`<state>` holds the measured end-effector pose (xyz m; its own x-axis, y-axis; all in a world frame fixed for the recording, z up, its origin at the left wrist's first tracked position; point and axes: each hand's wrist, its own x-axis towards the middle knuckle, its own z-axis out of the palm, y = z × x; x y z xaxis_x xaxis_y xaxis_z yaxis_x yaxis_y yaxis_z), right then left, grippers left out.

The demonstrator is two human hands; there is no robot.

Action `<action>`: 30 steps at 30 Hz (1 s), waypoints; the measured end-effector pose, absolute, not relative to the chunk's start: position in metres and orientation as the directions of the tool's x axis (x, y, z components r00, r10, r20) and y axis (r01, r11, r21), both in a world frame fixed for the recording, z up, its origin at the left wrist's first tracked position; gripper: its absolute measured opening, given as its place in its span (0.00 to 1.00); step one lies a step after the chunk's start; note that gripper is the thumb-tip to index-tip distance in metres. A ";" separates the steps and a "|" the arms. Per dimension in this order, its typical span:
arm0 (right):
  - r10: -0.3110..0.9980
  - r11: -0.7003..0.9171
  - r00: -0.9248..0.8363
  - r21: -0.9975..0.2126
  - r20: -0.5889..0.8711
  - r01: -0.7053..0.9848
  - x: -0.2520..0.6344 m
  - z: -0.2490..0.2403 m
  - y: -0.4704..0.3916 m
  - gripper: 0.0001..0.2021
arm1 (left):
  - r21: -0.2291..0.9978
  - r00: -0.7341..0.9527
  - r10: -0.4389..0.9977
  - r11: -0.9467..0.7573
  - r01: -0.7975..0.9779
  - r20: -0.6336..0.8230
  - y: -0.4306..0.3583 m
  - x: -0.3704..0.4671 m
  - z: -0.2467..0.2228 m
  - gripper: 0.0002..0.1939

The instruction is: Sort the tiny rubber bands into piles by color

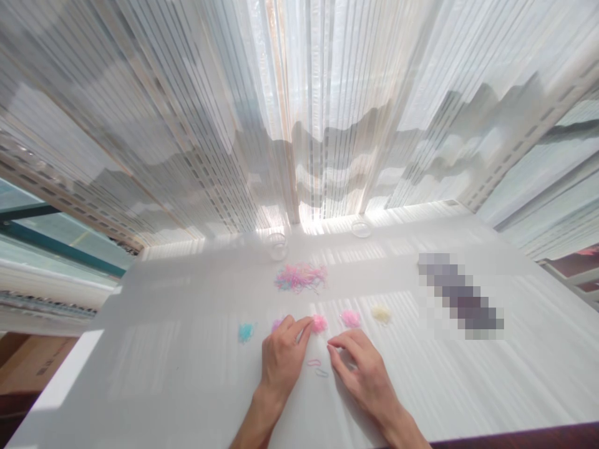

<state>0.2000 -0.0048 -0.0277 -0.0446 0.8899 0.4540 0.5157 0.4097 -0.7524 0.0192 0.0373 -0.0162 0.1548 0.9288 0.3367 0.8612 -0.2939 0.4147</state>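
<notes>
My left hand [282,354] reaches to the bright pink pile of small rubber bands [319,323]. Its thumb and forefinger are pinched together at the pile's left edge; whatever lies between them is too small to make out. My right hand [362,366] is just right of the middle, thumb and forefinger tips brought together above the table, with any held item hidden. Between the hands lie a loose pink band [314,362] and a loose greyish-blue band [322,373]. A purple pile [276,325] is partly covered by my left hand.
A turquoise pile [246,332] lies left, a lighter pink pile [350,318] and a pale yellow pile [381,313] right. Behind is a mixed-colour heap [300,277]. Two transparent round containers [277,247] [360,229] stand near the curtain [322,168]. A blurred-out object [461,299] lies right.
</notes>
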 end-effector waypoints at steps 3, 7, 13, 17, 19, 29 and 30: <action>0.890 0.414 -0.058 -0.746 0.453 0.522 0.200 -0.029 -0.005 0.05 | 0.394 0.169 0.923 -0.306 0.867 0.346 0.038 0.019 -0.017 0.15; 0.888 0.421 -0.070 -0.743 0.454 0.520 0.199 -0.029 -0.004 0.05 | 0.384 0.195 0.908 -0.341 0.858 0.372 0.039 0.020 -0.016 0.17; 0.896 0.407 -0.067 -0.751 0.439 0.520 0.200 -0.029 -0.005 0.06 | 0.372 0.213 0.857 -0.411 0.832 0.469 0.035 0.018 -0.008 0.18; 0.908 0.382 -0.061 -0.758 0.415 0.528 0.200 -0.029 -0.005 0.06 | 0.438 0.160 0.832 -0.432 0.788 0.531 0.025 0.010 0.000 0.14; 0.911 0.376 -0.064 -0.756 0.408 0.536 0.201 -0.029 -0.004 0.06 | 0.462 0.168 0.841 -0.437 0.772 0.514 0.017 0.005 0.002 0.13; 0.856 0.514 -0.283 -0.646 0.434 0.564 0.203 -0.024 -0.003 0.07 | 0.398 0.343 0.834 -0.518 0.757 0.433 -0.011 -0.005 -0.021 0.13; 0.854 0.516 -0.293 -0.632 0.429 0.578 0.203 -0.024 -0.003 0.07 | 0.394 0.347 0.831 -0.522 0.756 0.435 -0.011 -0.005 -0.023 0.13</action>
<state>0.2027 -0.0031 -0.0241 -0.2933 0.8545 0.4287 0.5780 0.5157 -0.6324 -0.0048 -0.0107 -0.0233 0.3468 0.8308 0.4352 0.7561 -0.5222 0.3944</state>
